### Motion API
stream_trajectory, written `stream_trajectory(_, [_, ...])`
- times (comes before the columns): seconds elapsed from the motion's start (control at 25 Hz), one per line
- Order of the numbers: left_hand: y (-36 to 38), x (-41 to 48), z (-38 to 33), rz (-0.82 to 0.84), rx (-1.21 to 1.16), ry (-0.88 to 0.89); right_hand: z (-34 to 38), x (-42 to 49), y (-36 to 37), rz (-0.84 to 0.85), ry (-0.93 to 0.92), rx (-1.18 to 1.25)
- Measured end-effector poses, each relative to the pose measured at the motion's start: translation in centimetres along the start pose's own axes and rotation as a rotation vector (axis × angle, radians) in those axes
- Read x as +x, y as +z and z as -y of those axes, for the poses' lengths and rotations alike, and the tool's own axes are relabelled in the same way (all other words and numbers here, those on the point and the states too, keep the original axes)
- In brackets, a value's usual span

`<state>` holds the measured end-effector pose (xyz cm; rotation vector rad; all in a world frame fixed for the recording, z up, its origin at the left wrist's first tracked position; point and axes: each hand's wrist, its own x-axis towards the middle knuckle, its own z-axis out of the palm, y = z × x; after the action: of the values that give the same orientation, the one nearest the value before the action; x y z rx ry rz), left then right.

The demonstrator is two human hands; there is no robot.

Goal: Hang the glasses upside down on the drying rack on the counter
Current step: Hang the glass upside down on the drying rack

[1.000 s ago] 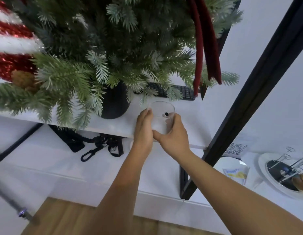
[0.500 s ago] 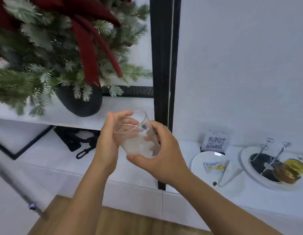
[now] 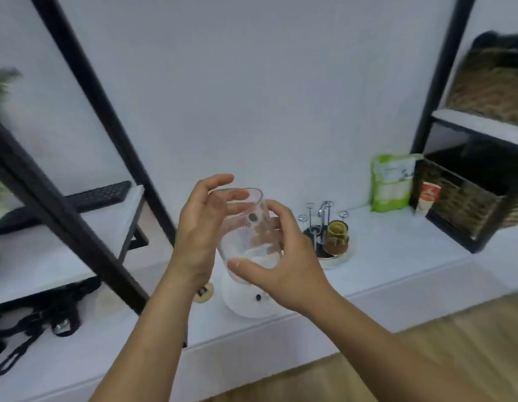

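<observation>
A clear glass (image 3: 246,227) is held upright in mid-air between both hands, its rim on top. My left hand (image 3: 199,236) wraps its left side and my right hand (image 3: 283,256) cups its right side and base. Behind and to the right, on the white counter (image 3: 396,256), stands the drying rack (image 3: 321,224), a metal stand with thin looped prongs on a round tray. An amber glass (image 3: 336,235) hangs upside down on one prong. The clear glass is apart from the rack, to its left.
A white plate (image 3: 246,300) lies on the counter under my hands. A black shelf frame (image 3: 86,181) slants across the left, with a keyboard (image 3: 98,195) on its shelf and black straps (image 3: 37,317) below. A green bag (image 3: 392,181), paper cup (image 3: 428,197) and wicker baskets (image 3: 466,204) stand right.
Both hands lifted the clear glass off the left shelf by the tree and carried it rightward toward the counter. The view has swung right, bringing the rack closer.
</observation>
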<state>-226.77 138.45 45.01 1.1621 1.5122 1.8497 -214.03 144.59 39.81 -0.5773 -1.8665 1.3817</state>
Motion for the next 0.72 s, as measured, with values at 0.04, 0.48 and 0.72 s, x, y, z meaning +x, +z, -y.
stream_trajectory(0.04, [2.5,0.8,0.6,0.072,-0.002,-0.01,-0.5,-0.4,-2.6,-0.067,0.037,0.014])
stream_trajectory(0.48, [27.0,6.9,8.8,0.501,-0.155,-0.128,-6.6,-1.5,-24.8,-0.661,0.236,0.44])
stream_trajectory(0.72, [33.0,14.2,13.3,0.454,-0.212,-0.149,-8.7,5.4,-32.2,-0.569,0.502,0.513])
